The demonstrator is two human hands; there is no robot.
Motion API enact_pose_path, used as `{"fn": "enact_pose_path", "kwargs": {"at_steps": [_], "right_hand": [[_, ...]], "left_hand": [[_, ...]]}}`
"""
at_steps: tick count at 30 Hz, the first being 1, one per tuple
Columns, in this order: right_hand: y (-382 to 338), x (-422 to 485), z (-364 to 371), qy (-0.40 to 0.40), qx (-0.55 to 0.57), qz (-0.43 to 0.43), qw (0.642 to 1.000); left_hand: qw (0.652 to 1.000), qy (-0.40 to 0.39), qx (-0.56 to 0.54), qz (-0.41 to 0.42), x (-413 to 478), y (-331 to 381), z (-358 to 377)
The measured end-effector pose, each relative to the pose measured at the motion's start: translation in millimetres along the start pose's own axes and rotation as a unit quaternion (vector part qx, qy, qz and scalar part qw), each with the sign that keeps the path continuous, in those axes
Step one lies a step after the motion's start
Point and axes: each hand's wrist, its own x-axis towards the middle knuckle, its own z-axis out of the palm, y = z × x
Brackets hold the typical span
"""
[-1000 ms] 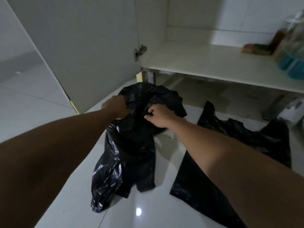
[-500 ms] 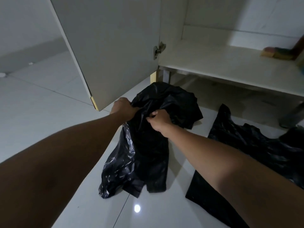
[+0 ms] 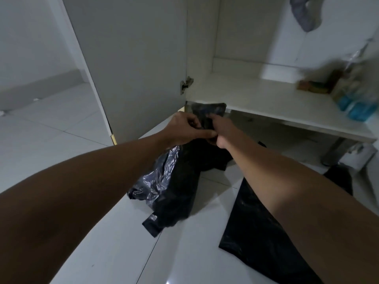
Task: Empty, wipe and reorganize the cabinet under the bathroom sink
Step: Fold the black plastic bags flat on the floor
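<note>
A crumpled black plastic bag (image 3: 174, 189) hangs from both my hands in front of the open cabinet, its lower end trailing on the white floor tiles. My left hand (image 3: 184, 130) grips its gathered top, fingers curled round the plastic. My right hand (image 3: 220, 130) grips the same top right beside it, and a flap of the bag sticks up above both hands. The cabinet shelf (image 3: 256, 99) is just beyond my hands, bare on its left part.
The cabinet door (image 3: 131, 58) stands open on the left, its hinge near my hands. A second black bag (image 3: 262, 238) lies flat on the floor under my right forearm. Blurred bottles with blue liquid (image 3: 356, 99) and a small brown object (image 3: 311, 87) sit on the shelf's right end.
Both hands have lifted the bag's top higher and closer together, toward the shelf edge. The bag now hangs longer and narrower. The view has tilted up toward the cabinet.
</note>
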Motion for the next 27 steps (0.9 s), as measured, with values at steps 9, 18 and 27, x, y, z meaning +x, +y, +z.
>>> {"fn": "enact_pose_path", "kwargs": {"at_steps": [9, 18, 27], "right_hand": [[-29.5, -40.6, -41.5, -0.122, 0.057, -0.081, 0.988], [-44.3, -40.3, -102.9, 0.114, -0.361, -0.319, 0.869], [-61.4, -69.1, -129.4, -0.034, -0.554, -0.256, 0.791]], "left_hand": [[0.952, 0.085, -0.251, -0.155, 24.1, 56.8, 3.4], [0.942, -0.030, -0.289, -0.168, 16.0, 103.3, -3.4], [0.929, -0.158, -0.286, -0.173, 10.6, 117.5, -14.6]]}}
